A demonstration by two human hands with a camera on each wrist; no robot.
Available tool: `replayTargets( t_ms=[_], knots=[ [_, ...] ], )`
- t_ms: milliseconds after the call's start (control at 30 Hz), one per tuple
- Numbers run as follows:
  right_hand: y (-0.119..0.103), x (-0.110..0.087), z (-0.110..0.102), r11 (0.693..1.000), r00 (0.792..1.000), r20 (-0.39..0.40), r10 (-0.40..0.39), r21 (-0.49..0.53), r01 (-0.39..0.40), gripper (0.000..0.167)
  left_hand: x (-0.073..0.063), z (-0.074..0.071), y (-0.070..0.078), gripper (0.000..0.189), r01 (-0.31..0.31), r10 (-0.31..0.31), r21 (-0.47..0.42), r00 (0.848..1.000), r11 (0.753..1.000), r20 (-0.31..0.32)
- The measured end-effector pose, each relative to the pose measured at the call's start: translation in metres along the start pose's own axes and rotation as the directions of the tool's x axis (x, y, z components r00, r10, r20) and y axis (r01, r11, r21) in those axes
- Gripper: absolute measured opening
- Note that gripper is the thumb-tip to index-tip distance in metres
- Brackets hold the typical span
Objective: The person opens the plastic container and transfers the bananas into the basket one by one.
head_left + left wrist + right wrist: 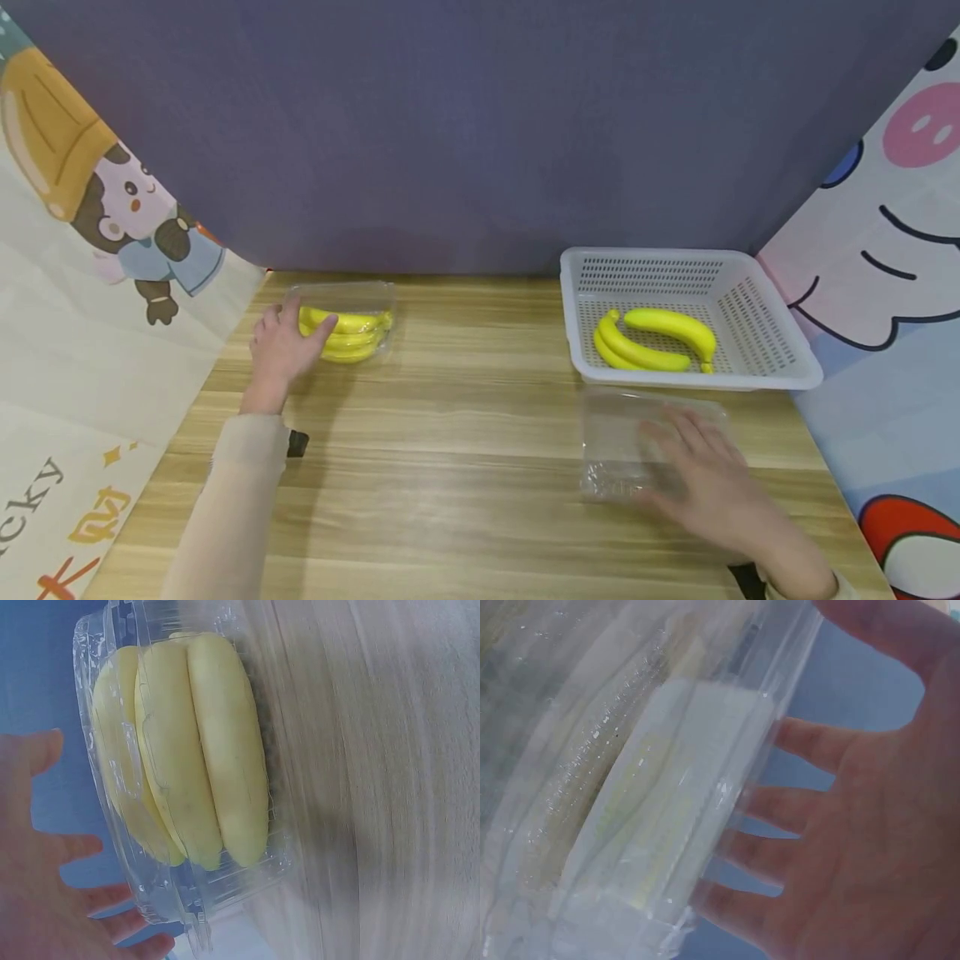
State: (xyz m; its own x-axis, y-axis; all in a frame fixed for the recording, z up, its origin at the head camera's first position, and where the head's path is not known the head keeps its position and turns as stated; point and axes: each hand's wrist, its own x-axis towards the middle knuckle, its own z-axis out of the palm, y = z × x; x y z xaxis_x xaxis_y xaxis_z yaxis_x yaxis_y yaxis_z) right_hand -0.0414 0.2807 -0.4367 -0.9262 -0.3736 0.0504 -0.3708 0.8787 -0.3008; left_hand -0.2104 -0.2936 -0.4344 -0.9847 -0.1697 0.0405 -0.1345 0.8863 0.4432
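At the back left, a clear plastic clamshell box point(341, 295) holds several yellow bananas point(348, 341), side by side in the left wrist view point(225, 750). My left hand point(283, 350) is at its left side, thumb and fingers spread; in the left wrist view the fingertips lie close to the box edge, and touch is uncertain. On the right, a second clear plastic box point(611, 446) lies in front of the white basket. Over its right part is my right hand point(712, 487), blurred, its fingers extended along the edge in the right wrist view.
A white perforated basket point(776, 377) stands at the back right with several bananas point(671, 323) in it. Behind the wood-grain table point(450, 467) rises a grey-blue panel point(450, 142). Printed cartoon sheets point(907, 275) flank both sides.
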Motion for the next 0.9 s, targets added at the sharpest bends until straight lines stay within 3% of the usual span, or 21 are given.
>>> replayTargets(
  t_ms=[200,533,900],
  knots=[
    [0.013,-0.004,-0.011,0.998,0.997,0.046,0.06,-0.003,-0.059,0.087,0.0,0.0,0.001,0.096,-0.002,0.002,-0.003,1.0,1.0,0.005],
    [0.041,-0.011,-0.019,0.998,0.997,0.046,0.065,-0.032,-0.063,0.087,0.002,0.005,-0.004,0.105,0.006,-0.007,0.03,1.0,1.0,0.03],
    [0.072,-0.02,-0.03,0.99,0.985,0.107,0.135,0.016,-0.138,0.092,0.002,0.006,-0.007,0.106,-0.006,0.005,0.035,0.999,0.999,0.035]
  ],
)
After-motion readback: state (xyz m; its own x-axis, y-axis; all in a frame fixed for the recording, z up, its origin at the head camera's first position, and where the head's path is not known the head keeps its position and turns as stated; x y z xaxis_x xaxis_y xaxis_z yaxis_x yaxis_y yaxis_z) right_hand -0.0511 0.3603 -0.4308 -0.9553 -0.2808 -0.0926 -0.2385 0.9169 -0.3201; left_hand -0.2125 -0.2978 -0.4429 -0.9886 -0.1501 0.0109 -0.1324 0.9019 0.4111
